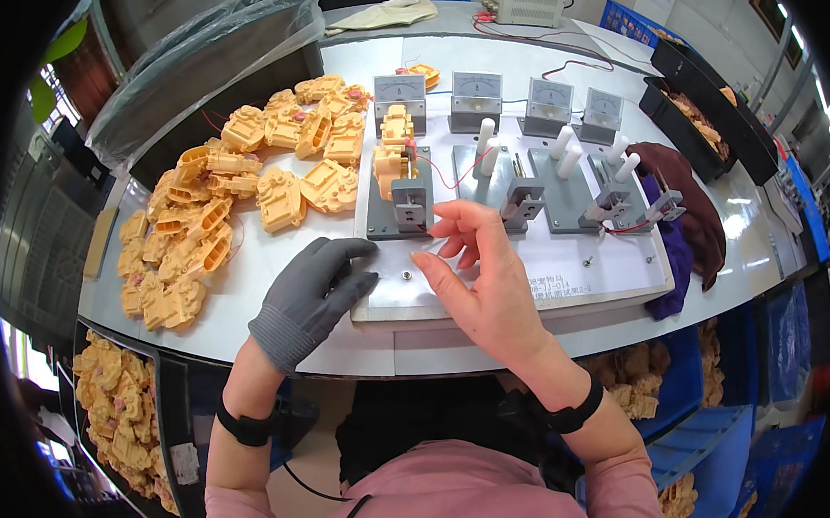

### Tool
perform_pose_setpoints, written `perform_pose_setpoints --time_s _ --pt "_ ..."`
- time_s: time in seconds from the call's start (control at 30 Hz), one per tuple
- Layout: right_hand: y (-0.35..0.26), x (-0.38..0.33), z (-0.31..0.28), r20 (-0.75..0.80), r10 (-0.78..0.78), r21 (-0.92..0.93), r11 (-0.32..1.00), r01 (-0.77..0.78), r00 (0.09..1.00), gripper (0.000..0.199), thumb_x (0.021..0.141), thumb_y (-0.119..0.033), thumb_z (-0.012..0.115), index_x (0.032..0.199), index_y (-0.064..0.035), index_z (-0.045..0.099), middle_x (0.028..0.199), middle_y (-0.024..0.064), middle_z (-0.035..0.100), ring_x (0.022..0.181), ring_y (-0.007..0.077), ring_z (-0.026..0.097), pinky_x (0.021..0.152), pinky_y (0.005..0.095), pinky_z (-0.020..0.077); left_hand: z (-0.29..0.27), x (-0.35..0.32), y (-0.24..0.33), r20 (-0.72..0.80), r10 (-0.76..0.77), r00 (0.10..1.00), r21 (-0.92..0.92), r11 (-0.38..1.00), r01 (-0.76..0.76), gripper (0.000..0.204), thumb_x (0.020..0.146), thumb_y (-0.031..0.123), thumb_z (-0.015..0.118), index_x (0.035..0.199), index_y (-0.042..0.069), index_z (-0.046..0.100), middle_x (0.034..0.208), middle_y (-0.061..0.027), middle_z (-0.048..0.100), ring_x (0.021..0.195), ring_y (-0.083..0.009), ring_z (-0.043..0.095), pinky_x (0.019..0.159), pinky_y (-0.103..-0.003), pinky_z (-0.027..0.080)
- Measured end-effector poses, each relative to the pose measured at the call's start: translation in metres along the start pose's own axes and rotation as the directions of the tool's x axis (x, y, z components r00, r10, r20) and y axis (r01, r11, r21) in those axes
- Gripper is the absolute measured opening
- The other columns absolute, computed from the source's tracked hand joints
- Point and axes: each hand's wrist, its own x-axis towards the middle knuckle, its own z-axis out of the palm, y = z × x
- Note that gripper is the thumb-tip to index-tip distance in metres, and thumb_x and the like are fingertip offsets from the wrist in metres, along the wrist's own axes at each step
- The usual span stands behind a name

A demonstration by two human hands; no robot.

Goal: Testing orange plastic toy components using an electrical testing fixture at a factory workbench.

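Observation:
My left hand (pixel 310 296), in a grey glove, hovers over the white board's left edge with thumb and fingers apart and nothing in it. My bare right hand (pixel 481 279) is beside the nearest grey clamp block (pixel 410 206), its fingers curved and its thumb apart from them; I see nothing held. Whether a fingertip touches the fixture, I cannot tell. Upright on the leftmost fixture stands a yellow-orange plastic gearbox housing (pixel 394 158), behind the clamp block. A red wire (pixel 447 185) runs from it to a white post (pixel 488 154) on the neighbouring fixture.
Several analog meters (pixel 476 99) line the board's back. Loose gearbox housings (pixel 192 232) are heaped at left, and more fill a bin (pixel 121 411) below. A power supply (pixel 522 2) stands far back. Dark cloths (pixel 686 210) and black trays (pixel 696 126) are at right; blue bins (pixel 692 441) sit underneath.

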Motion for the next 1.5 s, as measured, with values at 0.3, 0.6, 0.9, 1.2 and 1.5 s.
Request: perform_pose_setpoints --time_s 0.3,0.6,0.9,1.2,1.5 --pt "-0.001 0.005 0.010 0.021 -0.012 0.084 0.996 0.010 1.000 0.054 0.093 -0.015 0.070 0.140 -0.0068 0.045 0.115 0.0136 0.059 0.094 0.0228 0.060 0.083 0.0357 0.0495 -0.045 0.056 0.010 -0.093 0.060 0.994 -0.258 0.963 -0.083 0.040 0.100 0.023 0.062 0.136 0.005 0.056 0.104 -0.0028 0.058 0.099 -0.0105 0.053 0.087 -0.025 0.046" --pt "-0.001 0.004 0.005 0.058 -0.008 0.095 0.995 0.002 0.998 0.056 0.093 -0.016 0.069 0.143 -0.0081 0.046 0.124 0.0141 0.061 0.105 0.0246 0.063 0.088 0.0363 0.0508 -0.041 0.123 0.048 0.118 -0.170 0.978 -0.240 0.951 0.194 0.076 0.097 0.065 0.046 0.150 0.012 0.039 0.139 -0.0094 0.051 0.129 -0.0222 0.051 0.100 -0.039 0.049" --pt "0.005 0.008 0.002 0.125 -0.091 0.180 0.981 0.068 0.988 0.047 0.087 -0.018 0.076 0.130 -0.0098 0.057 0.106 0.0066 0.065 0.097 0.0179 0.063 0.086 0.0313 0.0483 -0.031 0.154 0.060 0.194 -0.257 0.947 0.266 0.943 0.202 0.098 0.078 0.053 0.070 0.152 0.001 0.034 0.138 -0.0274 0.054 0.123 -0.0314 0.059 0.101 -0.039 0.049" --pt "0.009 0.004 0.001 -0.032 -0.160 0.259 0.952 0.163 0.987 0.055 0.086 -0.018 0.076 0.134 -0.0030 0.053 0.117 0.0160 0.060 0.098 0.0271 0.062 0.090 0.0377 0.0514 -0.073 0.150 0.066 -0.149 0.076 0.986 -0.289 0.950 -0.117 0.058 0.090 0.007 0.058 0.146 0.004 0.042 0.119 -0.0108 0.061 0.096 -0.0157 0.063 0.084 -0.029 0.053" --pt "0.012 -0.126 -0.083 0.408 0.344 0.699 0.478 -0.531 0.846 0.070 0.092 -0.008 0.072 0.145 -0.0072 0.026 0.132 0.0152 0.054 0.107 0.0182 0.066 0.087 0.0282 0.0545 0.060 -0.016 0.126 0.226 0.544 0.808 0.134 0.804 -0.579 0.058 0.079 -0.002 0.070 0.134 0.000 0.053 0.128 -0.0219 0.057 0.118 -0.0384 0.058 0.102 -0.042 0.046"
